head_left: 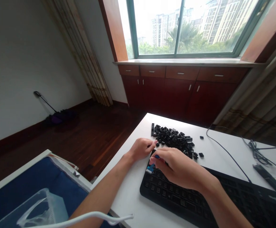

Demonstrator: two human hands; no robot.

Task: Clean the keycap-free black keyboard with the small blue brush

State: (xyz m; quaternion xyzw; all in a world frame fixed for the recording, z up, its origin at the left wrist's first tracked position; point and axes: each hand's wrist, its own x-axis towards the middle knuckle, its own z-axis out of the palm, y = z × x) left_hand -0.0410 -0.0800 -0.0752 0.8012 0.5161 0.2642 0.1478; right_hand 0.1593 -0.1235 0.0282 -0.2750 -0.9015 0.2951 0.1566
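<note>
A black keyboard point(171, 193) with its keycaps off lies slanted on the white table. My right hand point(180, 166) is closed around a small blue brush point(151, 168), whose pale bristles touch the keyboard near its left end. By the keyboard's far left corner rests my left hand point(141, 148), its fingers curled in; what they hold, if anything, is hidden. Just beyond both hands is a heap of loose black keycaps point(173, 137), a few of them scattered at its edges.
A thin black cable point(230, 155) runs from the keyboard across the white table point(130, 196). More coiled cable point(256, 148) and a dark bar-shaped object point(268, 177) lie at right. A white cord point(92, 215) crosses the front, near a blue-covered surface holding a clear plastic bag point(45, 205).
</note>
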